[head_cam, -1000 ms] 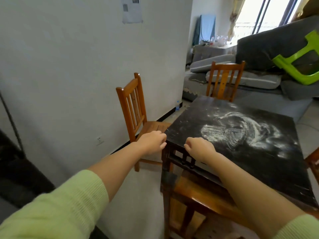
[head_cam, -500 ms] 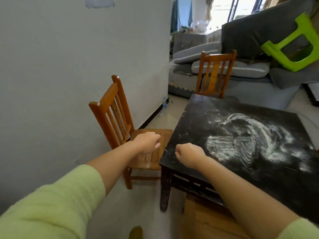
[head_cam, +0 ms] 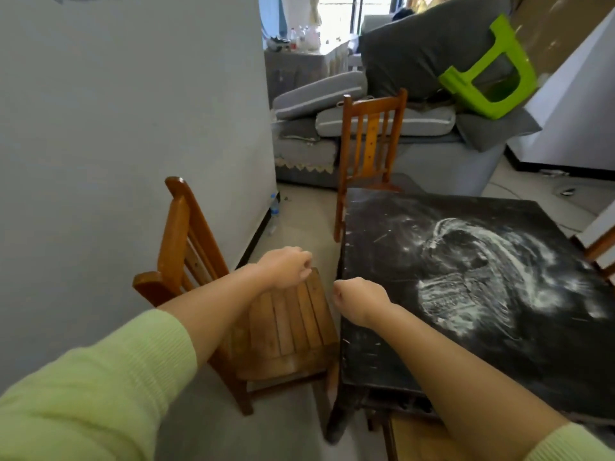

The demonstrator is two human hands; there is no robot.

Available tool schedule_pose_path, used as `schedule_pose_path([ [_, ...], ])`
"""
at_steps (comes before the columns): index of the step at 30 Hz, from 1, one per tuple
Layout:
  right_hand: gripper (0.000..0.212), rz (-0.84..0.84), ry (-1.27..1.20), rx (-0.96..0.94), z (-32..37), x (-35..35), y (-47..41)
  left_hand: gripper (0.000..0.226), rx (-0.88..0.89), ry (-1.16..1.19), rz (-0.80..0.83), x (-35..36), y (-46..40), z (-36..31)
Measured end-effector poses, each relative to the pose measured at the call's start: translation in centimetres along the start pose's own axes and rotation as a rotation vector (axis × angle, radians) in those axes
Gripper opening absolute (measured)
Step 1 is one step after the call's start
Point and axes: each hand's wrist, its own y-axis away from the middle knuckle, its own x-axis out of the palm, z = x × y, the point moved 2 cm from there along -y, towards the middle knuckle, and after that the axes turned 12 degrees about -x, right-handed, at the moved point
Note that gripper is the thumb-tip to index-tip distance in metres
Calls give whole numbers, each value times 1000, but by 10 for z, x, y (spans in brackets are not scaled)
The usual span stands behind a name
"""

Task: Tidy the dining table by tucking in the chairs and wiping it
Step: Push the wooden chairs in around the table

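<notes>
A dark square table [head_cam: 416,354] smeared with white powder [head_cam: 479,277] fills the right of the view, its near left corner at the lower middle. A wooden chair [head_cam: 289,327] stands at the table's left side, its slatted seat pulled out in the open and only its right edge at the table's edge, its back toward the grey wall [head_cam: 116,128]. A second chair [head_cam: 369,138] stands at the far end, its seat partly under the tabletop. A sliver of another chair [head_cam: 599,247] shows at the right edge, and part of a wooden seat [head_cam: 416,437] sits below the near edge of the table.

The left hand [head_cam: 286,267] hovers above the pulled-out seat, fingers curled into a loose fist and holding nothing. The right hand [head_cam: 359,301] is over the table's left edge, likewise curled in a fist, empty; whether it touches the top cannot be told. Both forearms are bare, with light green sleeves [head_cam: 83,387] pushed up.

Beyond the table, grey cushions [head_cam: 382,123] are piled on a sofa [head_cam: 432,48], with a green plastic stool [head_cam: 489,71] tipped on top. A small bottle [head_cam: 273,207] stands on the floor by the wall.
</notes>
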Motion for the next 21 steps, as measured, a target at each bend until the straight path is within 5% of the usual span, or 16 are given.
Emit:
schedule_pose_path([
  [14,19,30,117,-186,97,1,-136,19,-217,12,-144,-31,4,175],
  [18,25,-1,65,-132,127,-4,-178,14,-207,4,-270,-42,-26,235],
  [21,24,-66,-60,-37,167,-1,-219,25,-110,-80,-202,-47,-55,282],
])
